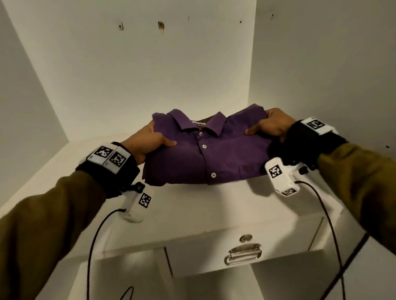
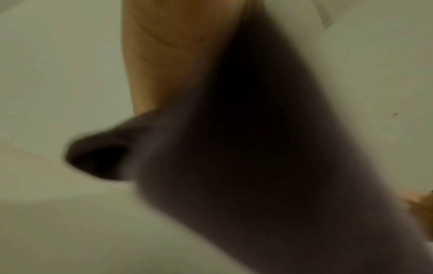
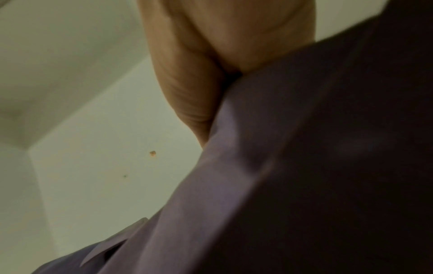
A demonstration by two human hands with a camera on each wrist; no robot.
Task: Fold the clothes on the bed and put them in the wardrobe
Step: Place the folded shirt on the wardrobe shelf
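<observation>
A folded purple button-up shirt (image 1: 206,151) is held collar-forward just above the white wardrobe shelf (image 1: 196,210). My left hand (image 1: 149,141) grips its left edge, thumb on top and fingers underneath. At the shirt's right edge my right hand (image 1: 271,125) holds it the same way. In the left wrist view the shirt (image 2: 269,157) shows as a dark blurred mass below my left hand (image 2: 173,55). Seen from the right wrist, the cloth (image 3: 304,176) fills the lower right under my right hand (image 3: 211,61). The fingers under the shirt are hidden.
The wardrobe compartment has a white back wall (image 1: 141,72) with small holes and side walls left and right. Below the shelf sits a drawer with a metal handle (image 1: 243,255). Black cables (image 1: 92,253) hang from both wrist cameras.
</observation>
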